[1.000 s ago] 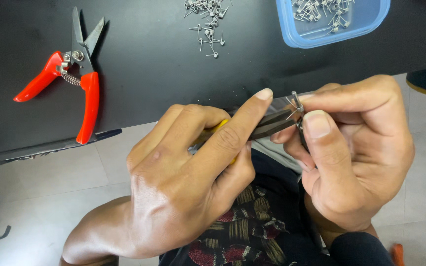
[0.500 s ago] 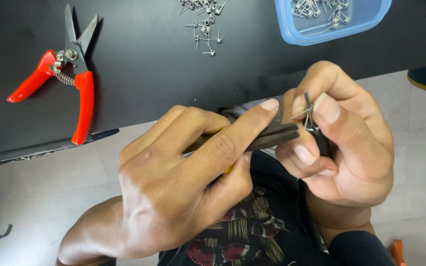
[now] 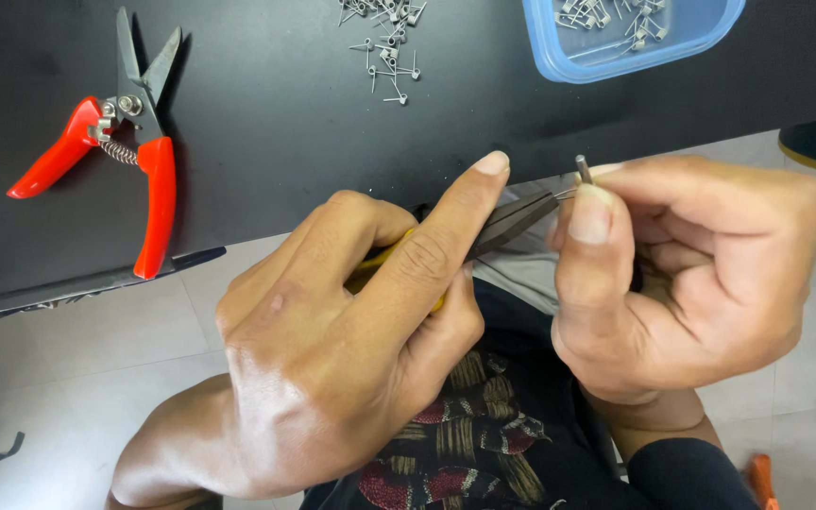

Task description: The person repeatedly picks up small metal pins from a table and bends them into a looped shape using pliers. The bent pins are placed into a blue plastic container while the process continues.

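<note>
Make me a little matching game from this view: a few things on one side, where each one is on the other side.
Things:
1. red-handled cutters
2. blue tray
3. loose metal pins
4. pliers

Places:
A. top right of the black table
B. in the left hand
C. far left of the table
D. top middle of the table

Pairs: 1-C, 2-A, 3-D, 4-B

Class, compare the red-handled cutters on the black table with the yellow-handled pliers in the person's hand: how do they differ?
The red-handled cutters lie untouched on the black table; the yellow-handled pliers are gripped by the left hand. The cutters' blades gape open; the pliers' tips are closed on a small wire piece. Both are hand tools.
</note>
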